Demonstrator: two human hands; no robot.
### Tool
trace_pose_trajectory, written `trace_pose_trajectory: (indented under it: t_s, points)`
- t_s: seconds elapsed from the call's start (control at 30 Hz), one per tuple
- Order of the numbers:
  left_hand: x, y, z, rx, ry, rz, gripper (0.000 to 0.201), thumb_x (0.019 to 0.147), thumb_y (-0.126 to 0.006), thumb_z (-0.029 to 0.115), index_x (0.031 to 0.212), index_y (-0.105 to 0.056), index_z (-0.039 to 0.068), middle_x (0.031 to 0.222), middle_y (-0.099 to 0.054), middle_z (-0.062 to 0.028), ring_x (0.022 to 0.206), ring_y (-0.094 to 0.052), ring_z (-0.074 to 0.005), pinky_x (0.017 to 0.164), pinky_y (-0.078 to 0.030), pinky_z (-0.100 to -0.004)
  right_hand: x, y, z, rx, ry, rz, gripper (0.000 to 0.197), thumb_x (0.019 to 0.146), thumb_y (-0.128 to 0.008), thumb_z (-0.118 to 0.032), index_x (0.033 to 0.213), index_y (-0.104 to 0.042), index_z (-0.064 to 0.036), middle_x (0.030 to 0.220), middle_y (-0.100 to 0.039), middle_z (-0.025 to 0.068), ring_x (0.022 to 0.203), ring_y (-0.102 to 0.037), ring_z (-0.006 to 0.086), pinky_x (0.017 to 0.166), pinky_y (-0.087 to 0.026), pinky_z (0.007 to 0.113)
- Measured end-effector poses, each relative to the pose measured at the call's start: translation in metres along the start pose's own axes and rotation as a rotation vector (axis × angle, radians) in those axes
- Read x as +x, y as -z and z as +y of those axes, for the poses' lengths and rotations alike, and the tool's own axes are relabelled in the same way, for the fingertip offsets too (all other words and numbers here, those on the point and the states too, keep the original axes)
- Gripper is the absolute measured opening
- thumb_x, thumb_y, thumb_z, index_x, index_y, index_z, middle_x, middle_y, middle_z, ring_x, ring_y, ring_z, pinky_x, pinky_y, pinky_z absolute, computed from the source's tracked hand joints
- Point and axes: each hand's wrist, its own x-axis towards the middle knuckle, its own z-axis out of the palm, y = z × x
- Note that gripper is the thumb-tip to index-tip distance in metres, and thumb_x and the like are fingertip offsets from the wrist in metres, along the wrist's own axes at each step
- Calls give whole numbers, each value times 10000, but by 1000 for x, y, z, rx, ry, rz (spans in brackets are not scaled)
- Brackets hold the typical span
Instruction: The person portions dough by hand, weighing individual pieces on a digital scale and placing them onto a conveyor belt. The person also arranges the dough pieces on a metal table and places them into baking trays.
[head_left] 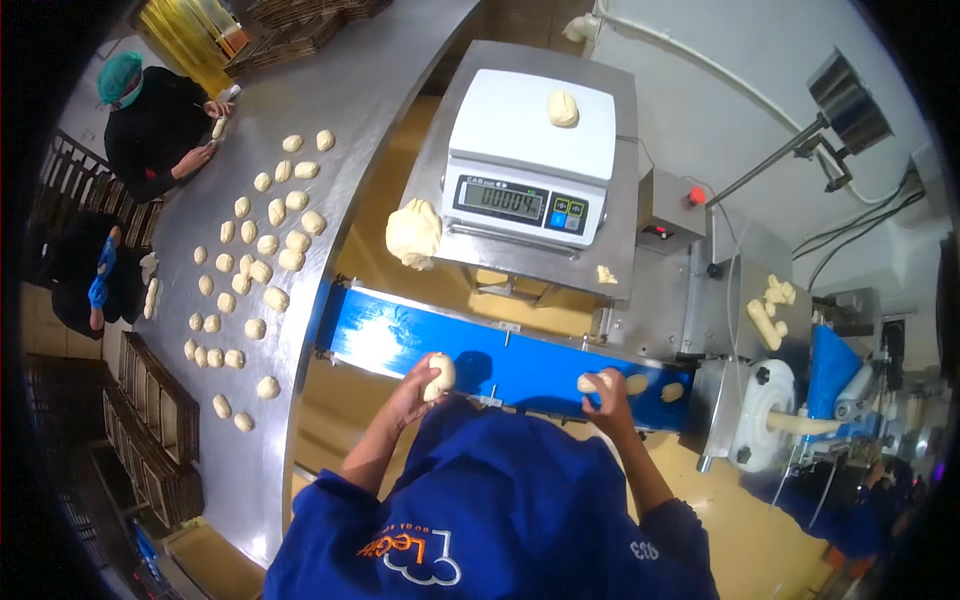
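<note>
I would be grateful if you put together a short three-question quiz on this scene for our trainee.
1. True or false: three dough lumps lie on the white scale pan.
2. What does the left hand hold?
A) a scraper
B) a dough piece
C) a tray
3. Fill in the missing word: the right hand is over the ____ conveyor belt.

Key:
1. False; just one dough lump lies there.
2. B
3. blue
</note>
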Motion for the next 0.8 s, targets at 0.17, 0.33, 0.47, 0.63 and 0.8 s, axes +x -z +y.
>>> trace_pose_trajectory:
  t_s: [0.17,0.33,0.47,0.63,0.8]
  points:
    - [22,-25,23,163,-12,-115,343,875,-569,184,1188,-444,122,957,-543,-48,736,-550,-126,501,-445,-216,18,-12,23,-215,125,-291,542,643,-693,-187,1160,-568,-83,1172,-467,217,1065,-449,389,914,-400,453]
    - [-5,-12,22,125,-28,-63,340,878,-566,188,1189,-459,102,947,-553,-46,735,-558,-114,511,-455,-212,35,-25,31,103,5,-190,457,598,-732,-123,1038,-612,-100,977,-556,154,918,-529,349,816,-457,432]
    - [-44,32,35,36,-141,81,356,881,-562,198,1208,-456,107,958,-553,-47,739,-563,-102,517,-481,-206,29,-77,47,572,-672,-62,446,813,-624,-276,1145,-528,6,1014,-576,123,784,-585,184,614,-487,310]
    - [-95,95,99,-279,-513,272,316,890,-543,218,1162,-445,90,908,-541,-53,594,-531,-114,450,-443,-202,110,-108,-79,756,-940,-444,358,829,-628,-317,1055,-554,-50,993,-581,117,880,-592,201,645,-492,303]
    - [-139,166,181,-461,-880,548,292,879,-555,263,1121,-479,120,869,-521,-5,711,-514,-95,489,-431,-207,264,-170,-270,723,196,-411,432,824,-650,-172,1180,-468,-8,1034,-569,100,897,-591,206,738,-507,345]
